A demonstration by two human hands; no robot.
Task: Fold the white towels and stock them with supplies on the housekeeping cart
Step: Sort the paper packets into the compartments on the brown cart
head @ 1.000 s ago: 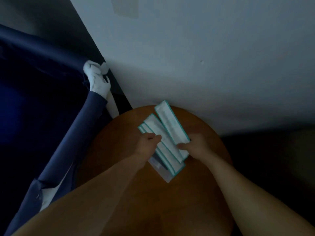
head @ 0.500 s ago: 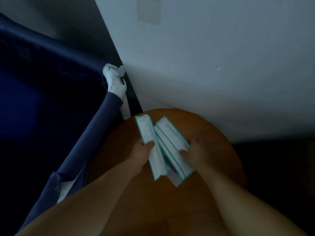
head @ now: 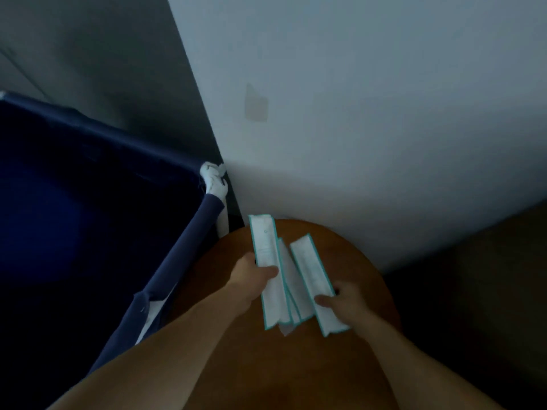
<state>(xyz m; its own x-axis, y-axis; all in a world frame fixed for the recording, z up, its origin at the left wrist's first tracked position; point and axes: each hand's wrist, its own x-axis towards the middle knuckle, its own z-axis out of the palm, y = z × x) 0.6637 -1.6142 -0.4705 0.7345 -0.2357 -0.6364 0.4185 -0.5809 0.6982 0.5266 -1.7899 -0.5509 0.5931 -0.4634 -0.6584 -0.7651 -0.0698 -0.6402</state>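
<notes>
Several long white supply packets with teal edges lie fanned over a round wooden table [head: 364,261]. My left hand [head: 251,279] pinches the leftmost packet [head: 268,261], thumb on top, and the packet points away from me. My right hand [head: 344,303] grips the rightmost packet [head: 310,276] near its lower end. Between them sits a middle packet [head: 288,279], partly covered. A clear wrapper corner [head: 285,329] peeks out below the packets.
A dark blue fabric bag of the housekeeping cart [head: 88,217] stands to the left, its rim [head: 177,261] beside the table, with a white frame corner [head: 214,180]. A pale wall [head: 384,113] rises behind the table. Dark floor lies at the right.
The packets have been spread further apart: the left one has swung more upright and leftward, the right one has been drawn out to the right. The view has tilted up, showing more wall.
</notes>
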